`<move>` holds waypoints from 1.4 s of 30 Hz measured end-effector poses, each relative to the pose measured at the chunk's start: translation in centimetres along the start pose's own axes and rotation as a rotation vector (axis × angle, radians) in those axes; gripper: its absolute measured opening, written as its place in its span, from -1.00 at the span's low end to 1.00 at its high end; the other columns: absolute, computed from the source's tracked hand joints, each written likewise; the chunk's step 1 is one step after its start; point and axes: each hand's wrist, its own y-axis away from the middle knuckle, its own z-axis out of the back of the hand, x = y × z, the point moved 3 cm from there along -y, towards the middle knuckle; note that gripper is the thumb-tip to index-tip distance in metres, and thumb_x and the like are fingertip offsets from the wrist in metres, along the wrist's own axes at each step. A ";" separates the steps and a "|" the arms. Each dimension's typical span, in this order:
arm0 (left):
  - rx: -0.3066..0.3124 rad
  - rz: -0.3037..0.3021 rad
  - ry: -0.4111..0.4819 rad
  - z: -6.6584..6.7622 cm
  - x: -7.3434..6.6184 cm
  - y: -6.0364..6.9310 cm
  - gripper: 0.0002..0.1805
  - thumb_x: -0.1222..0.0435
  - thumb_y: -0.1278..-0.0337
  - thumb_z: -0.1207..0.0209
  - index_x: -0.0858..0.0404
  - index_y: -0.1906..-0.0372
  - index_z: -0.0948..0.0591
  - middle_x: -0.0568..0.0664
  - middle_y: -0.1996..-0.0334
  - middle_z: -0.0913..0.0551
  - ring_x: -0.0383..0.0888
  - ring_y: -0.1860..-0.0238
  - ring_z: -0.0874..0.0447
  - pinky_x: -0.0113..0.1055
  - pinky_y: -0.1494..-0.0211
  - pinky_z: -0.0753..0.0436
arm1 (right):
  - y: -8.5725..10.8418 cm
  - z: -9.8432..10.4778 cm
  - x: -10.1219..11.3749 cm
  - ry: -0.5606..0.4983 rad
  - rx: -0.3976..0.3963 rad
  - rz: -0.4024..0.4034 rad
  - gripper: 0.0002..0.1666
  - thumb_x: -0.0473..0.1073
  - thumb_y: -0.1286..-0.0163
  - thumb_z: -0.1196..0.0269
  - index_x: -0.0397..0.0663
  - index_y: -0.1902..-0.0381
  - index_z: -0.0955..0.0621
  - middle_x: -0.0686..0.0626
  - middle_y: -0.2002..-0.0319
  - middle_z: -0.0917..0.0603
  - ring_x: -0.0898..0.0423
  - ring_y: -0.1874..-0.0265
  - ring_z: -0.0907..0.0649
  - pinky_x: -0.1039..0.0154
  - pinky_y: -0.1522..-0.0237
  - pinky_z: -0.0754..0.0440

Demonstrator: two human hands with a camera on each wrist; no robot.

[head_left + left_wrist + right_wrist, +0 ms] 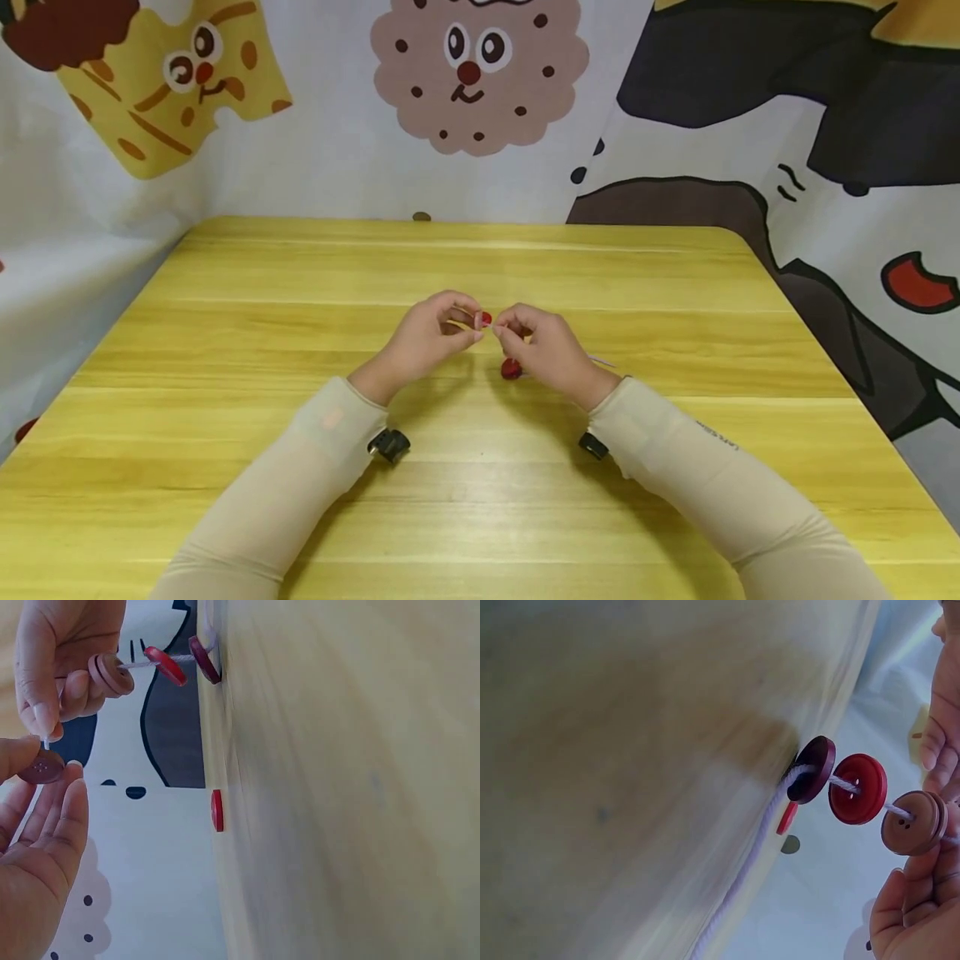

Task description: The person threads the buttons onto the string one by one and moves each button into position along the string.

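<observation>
My left hand [423, 333] pinches a brown four-hole button [43, 766] between thumb and fingertip. Close beside it, my right hand [551, 346] pinches a pale string just above that button; whether the string's end passes through a hole cannot be made out. Near the right hand's lower fingers, two brown buttons [911, 823] sit stacked on the string [754, 855]. Farther along it hang a bright red button [859, 789] and a dark red button [812, 769], the latter close to the tabletop.
A separate red button [217, 810] lies on the wooden table [480, 517], beyond the hands. A patterned cloth [315, 158] hangs behind the table. Both wrists carry small black cameras [390, 446].
</observation>
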 end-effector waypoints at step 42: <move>0.027 0.025 0.070 -0.4 -0.3 0.1 -0.73 0.43 -0.20 -0.23 0.38 0.01 -0.54 0.10 0.09 -0.61 -0.03 0.00 -0.61 -0.24 -0.05 -0.60 | -0.1 0.0 0.1 0.032 -0.045 0.050 -0.88 -0.25 -0.43 -0.18 -0.16 0.17 -0.64 0.03 0.55 -0.55 0.14 0.63 -0.48 0.33 0.62 -0.41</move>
